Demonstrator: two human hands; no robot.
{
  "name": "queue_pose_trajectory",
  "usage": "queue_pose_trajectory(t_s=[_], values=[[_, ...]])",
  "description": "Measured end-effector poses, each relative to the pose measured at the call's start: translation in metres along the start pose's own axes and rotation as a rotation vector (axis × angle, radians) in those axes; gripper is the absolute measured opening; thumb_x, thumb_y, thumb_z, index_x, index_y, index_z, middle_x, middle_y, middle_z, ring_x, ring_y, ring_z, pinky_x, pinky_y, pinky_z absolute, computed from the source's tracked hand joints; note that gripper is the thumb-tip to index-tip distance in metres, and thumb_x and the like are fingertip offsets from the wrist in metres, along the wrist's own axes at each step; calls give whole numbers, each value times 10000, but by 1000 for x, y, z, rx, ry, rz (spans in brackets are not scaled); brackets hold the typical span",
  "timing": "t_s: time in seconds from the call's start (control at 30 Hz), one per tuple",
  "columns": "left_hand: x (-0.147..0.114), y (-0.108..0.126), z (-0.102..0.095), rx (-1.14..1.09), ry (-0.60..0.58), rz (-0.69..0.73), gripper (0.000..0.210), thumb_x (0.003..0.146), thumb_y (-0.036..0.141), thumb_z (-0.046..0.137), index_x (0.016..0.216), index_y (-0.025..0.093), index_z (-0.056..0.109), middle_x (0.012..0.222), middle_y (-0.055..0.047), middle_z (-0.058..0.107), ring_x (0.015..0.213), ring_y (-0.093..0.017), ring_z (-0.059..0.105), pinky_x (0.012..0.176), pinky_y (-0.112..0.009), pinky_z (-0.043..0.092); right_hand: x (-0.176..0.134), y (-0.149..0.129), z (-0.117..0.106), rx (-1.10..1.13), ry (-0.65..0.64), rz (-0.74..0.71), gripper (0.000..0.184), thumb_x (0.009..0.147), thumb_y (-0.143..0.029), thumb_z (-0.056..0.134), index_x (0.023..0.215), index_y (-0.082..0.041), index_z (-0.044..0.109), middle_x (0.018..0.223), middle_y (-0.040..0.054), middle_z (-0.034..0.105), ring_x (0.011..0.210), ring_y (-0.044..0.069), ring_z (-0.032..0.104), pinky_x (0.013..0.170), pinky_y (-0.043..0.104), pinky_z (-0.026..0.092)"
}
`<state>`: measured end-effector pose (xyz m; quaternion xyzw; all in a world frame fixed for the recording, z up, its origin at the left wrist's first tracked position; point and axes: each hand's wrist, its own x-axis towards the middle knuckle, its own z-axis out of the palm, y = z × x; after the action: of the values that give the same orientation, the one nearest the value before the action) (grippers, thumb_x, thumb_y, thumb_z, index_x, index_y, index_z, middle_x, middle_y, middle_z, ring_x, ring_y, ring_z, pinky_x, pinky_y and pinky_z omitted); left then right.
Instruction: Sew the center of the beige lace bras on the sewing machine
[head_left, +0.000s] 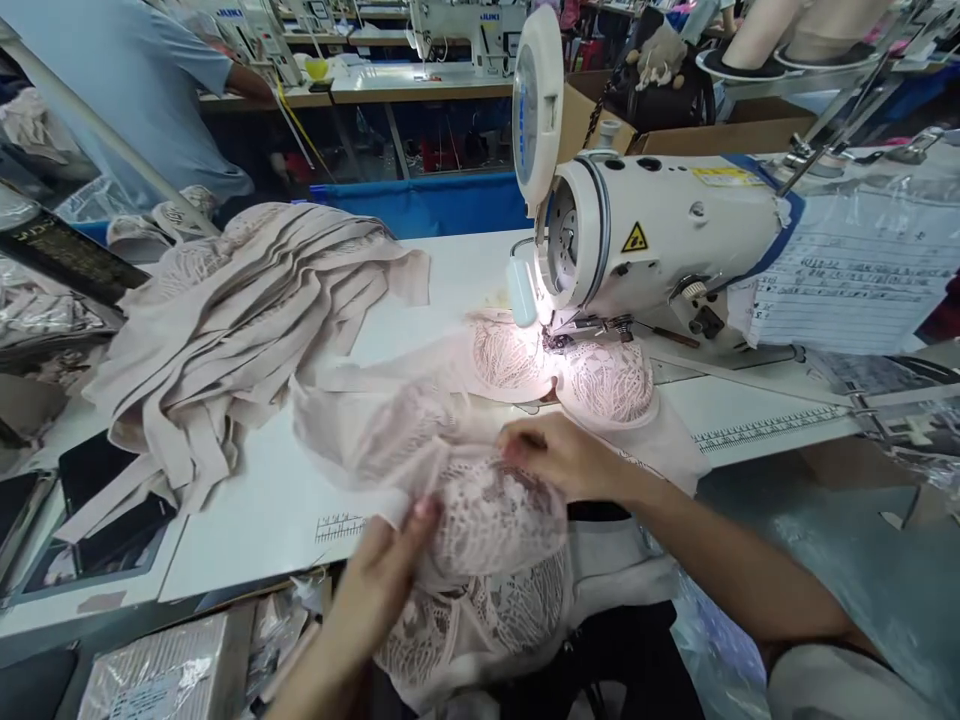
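On your side of the nearest sewing machine (667, 225), your left hand (394, 560) pinches the lace bra (495, 520) at its left; your right hand (559, 455) has its fingers closed on the top edge. Second bra (609, 382): under the machine's front end. Fabric pile (292, 285): left of the machine. Handwritten sheet (847, 270): at its right end.

Decent even light on the counter (255, 520), but the hot spot under the sewing machine (667, 220) totally blows out part of the lace cups (506, 360). Left hand (390, 560) and lace garment (495, 515) look motion-smeared; edges stretch, background's kinda soft.
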<state>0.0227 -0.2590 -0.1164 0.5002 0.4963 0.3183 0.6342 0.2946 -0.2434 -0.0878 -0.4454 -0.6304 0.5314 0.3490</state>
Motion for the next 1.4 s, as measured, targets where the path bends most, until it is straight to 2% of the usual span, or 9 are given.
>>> queue_pose_trajectory(t_s=[0.17, 0.23, 0.3, 0.4, 0.6, 0.7, 0.77, 1.07, 1.4], values=[[-35, 7, 6, 425, -454, 298, 194, 962, 316, 599, 845, 255, 741, 645, -18, 699, 568, -190, 665, 560, -254, 542, -48, 1, 16, -186, 117, 53, 372, 966, -467, 606, 747, -169, 639, 606, -39, 508, 543, 89, 413, 523, 241, 291], [-30, 22, 9, 412, -333, 466, 273, 1016, 225, 470, 939, 270, 728, 644, -2, 690, 515, -156, 631, 510, -231, 507, -65, -2, 18, -223, 154, 60, 245, 973, -351, 600, 825, -171, 676, 642, -27, 572, 551, 93, 459, 524, 232, 321], [-17, 35, 21, 556, -193, 671, 300, 990, 143, 483, 1108, 287, 719, 975, -58, 762, 875, -214, 720, 740, -296, 581, -79, -7, 19, -240, 112, 1, 129, 951, -242, 609, 884, -176, 698, 688, -14, 649, 554, 97, 521, 533, 226, 366], [5, 49, 44, 850, -566, 810, 288, 951, 96, 540, 1044, 253, 763, 1557, -88, 495, 1498, -339, 354, 1176, -567, 360, -98, -17, 19, -286, -34, -158, 118, 894, -108, 628, 840, -192, 692, 736, -11, 720, 600, 107, 610, 594, 223, 433], [15, 61, 37, 638, -930, 688, 139, 873, 208, 734, 758, 267, 785, 1357, -69, 682, 1342, -340, 550, 1226, -587, 212, -124, -26, -6, -248, -284, -216, 151, 944, -233, 676, 801, -202, 714, 732, 8, 708, 669, 117, 621, 645, 232, 455], [10, 44, 29, 362, -814, 412, 255, 932, 290, 657, 714, 220, 768, 760, -79, 744, 732, -214, 675, 884, -388, 502, -126, -10, -17, -132, -249, -144, 181, 888, -324, 758, 762, -202, 714, 727, 11, 669, 686, 131, 592, 657, 253, 450], [6, 26, 31, 185, -633, 220, 367, 907, 409, 689, 627, 173, 707, 570, -42, 605, 522, -137, 502, 579, -270, 414, -124, 5, -19, -5, -215, -46, 264, 840, -409, 798, 733, -194, 689, 749, 17, 665, 670, 133, 572, 620, 262, 422], [-10, -20, 71, -660, -381, -188, 570, 670, 424, 889, 510, 175, 402, 459, 74, 314, 391, -49, 306, 395, -179, 291, -116, 48, 14, 563, 78, 118, 705, 695, -729, 776, 455, -230, 339, 438, -44, 412, 429, 96, 305, 451, 276, 221], [-15, -25, 77, -781, -420, -222, 644, 722, 424, 862, 536, 201, 288, 422, 89, 264, 326, -39, 248, 341, -166, 283, -111, 56, 17, 606, 53, 154, 787, 555, -809, 796, 392, -242, 276, 371, -63, 335, 389, 83, 278, 429, 264, 245]])
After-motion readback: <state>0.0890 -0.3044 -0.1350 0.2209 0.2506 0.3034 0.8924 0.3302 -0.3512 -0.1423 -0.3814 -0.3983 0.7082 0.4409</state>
